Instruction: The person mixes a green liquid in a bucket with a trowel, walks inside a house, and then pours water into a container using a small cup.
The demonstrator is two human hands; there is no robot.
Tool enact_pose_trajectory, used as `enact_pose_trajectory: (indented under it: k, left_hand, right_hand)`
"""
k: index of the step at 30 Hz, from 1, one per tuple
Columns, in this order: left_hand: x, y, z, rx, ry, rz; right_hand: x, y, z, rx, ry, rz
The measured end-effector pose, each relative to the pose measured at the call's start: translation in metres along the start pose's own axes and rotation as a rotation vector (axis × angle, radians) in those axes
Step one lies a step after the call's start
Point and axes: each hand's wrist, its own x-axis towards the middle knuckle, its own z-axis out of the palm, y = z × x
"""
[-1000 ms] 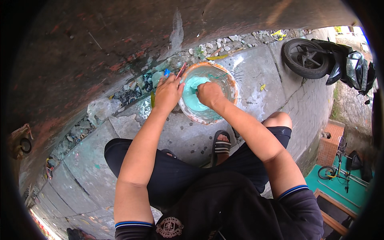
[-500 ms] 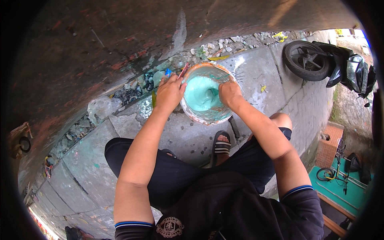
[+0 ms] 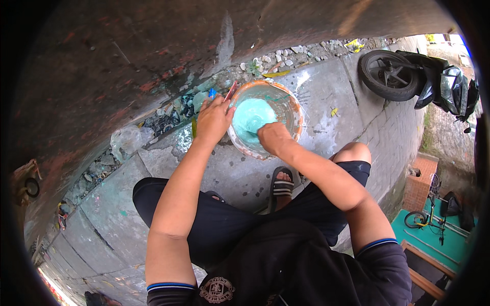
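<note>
A paint-smeared bucket (image 3: 296, 118) with an orange rim stands on the pavement in front of me. Light turquoise paint (image 3: 251, 113) lies inside it. My left hand (image 3: 213, 121) grips the bucket's left rim, fingers pointing away from me. A thin reddish strip (image 3: 231, 91) juts up beside those fingers; whether they touch it I cannot tell. Closed into a fist, my right hand (image 3: 274, 137) is over the near part of the bucket's opening. Its fingers are at the paint, and whatever they hold is mostly hidden beneath the hand.
Beyond the bucket runs a dark, stained wall (image 3: 153, 56), with stones (image 3: 275, 57) and litter along its foot. A crumpled clear plastic bag (image 3: 127, 142) lies to the left. A motorcycle (image 3: 408, 76) stands at the right. My sandalled foot (image 3: 282, 183) is close to the bucket.
My right hand has moved from the bucket's right side leftward and nearer to me, and the swirl in the paint has changed. The left hand stays at the rim.
</note>
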Motion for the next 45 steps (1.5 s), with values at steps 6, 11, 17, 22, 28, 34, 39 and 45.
enact_pose_trajectory:
  k: [6,11,17,22,28,34,39,45]
  left_hand:
    - [0.001,0.004,-0.001,-0.004,0.019,-0.001]
    - [0.001,0.004,0.0,-0.014,-0.001,-0.009]
    - [0.0,0.002,0.001,0.004,0.039,0.01]
    - [0.0,0.004,-0.002,-0.012,0.011,-0.006]
    - [0.002,0.002,-0.007,-0.121,0.021,-0.072]
    - [0.014,-0.01,-0.029,-0.365,0.083,-0.244]
    - [0.023,-0.019,-0.06,-0.41,0.031,-0.354]
    - [0.017,-0.036,-0.08,-0.376,0.064,-0.369]
  right_hand:
    - [0.001,0.06,0.016,-0.05,0.055,0.267]
    - [0.029,0.052,-0.001,-0.099,0.215,0.171]
    - [0.025,0.001,-0.011,-0.057,0.198,-0.013]
    - [-0.009,0.029,0.004,0.154,0.173,0.102]
    - [-0.075,0.096,0.004,0.468,0.374,0.255]
    - [-0.073,0.125,0.014,0.654,0.445,0.673]
    - [-0.049,0.133,0.071,1.386,0.338,0.749]
    - [-0.044,0.116,0.073,1.601,0.355,0.734]
